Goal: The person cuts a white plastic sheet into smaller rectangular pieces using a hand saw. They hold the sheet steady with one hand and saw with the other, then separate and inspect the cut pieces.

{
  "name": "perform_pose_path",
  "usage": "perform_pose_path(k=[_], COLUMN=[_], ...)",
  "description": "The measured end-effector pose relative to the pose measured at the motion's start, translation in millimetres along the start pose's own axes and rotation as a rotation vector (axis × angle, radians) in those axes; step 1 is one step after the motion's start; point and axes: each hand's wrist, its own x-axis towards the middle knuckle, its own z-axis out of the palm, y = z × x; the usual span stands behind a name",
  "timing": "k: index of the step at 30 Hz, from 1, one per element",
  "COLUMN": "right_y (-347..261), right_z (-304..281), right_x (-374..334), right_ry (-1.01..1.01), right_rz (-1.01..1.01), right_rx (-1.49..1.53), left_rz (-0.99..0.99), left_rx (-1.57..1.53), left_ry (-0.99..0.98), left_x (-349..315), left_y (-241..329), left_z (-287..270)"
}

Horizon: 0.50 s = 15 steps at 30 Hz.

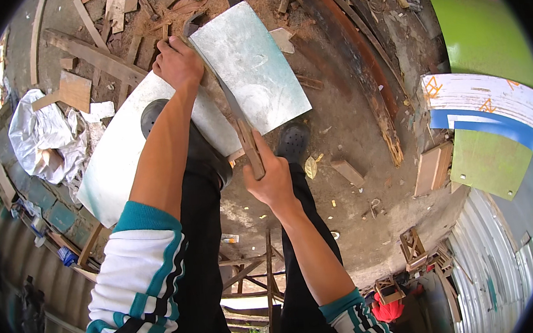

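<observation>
My right hand [272, 180] is closed round the wooden handle [250, 148] of a long-bladed knife. Its narrow dark blade [230, 99] points away from me, lying along a wooden strip [209, 89]. Beyond it, the curled fingers of my left hand [179, 62] grip the strip's far end. Whitish metal sheet shows on both sides of the strip: a squarish part [249, 64] to the right, and a longer part [123, 140] to the left, under my left forearm. A dark curved metal piece [191, 24] shows just beyond my left hand; its kind is unclear.
My left clog [153, 116] is at the left sheet; my right clog [293, 140] stands by the right part's corner. Scrap wood [92, 55] and crumpled silvery plastic [45, 140] lie at left. Long dark beams [358, 53] run at right, near green panels [481, 30].
</observation>
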Motion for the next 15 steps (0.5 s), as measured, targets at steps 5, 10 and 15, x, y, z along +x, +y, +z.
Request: perform_pose_path(k=[5,10,15], right_y=[8.3,12.9,-10.9], right_z=[-35.5,-40.0,0.4], right_x=[-111.7,-135.0,0.7], right_ry=[0.079,0.127,-0.001], right_rz=[-0.095,-0.197,0.005], right_rx=[-0.004,-0.014,0.016], left_rz=[0.005,0.01,-0.009], left_rx=[-0.019,-0.041,-0.008], left_ry=[0.022,0.017,-0.019], left_x=[-0.3,-0.8,0.4], left_y=[-3.8,0.5,-3.9], left_z=[-3.6,-4.8,-4.0])
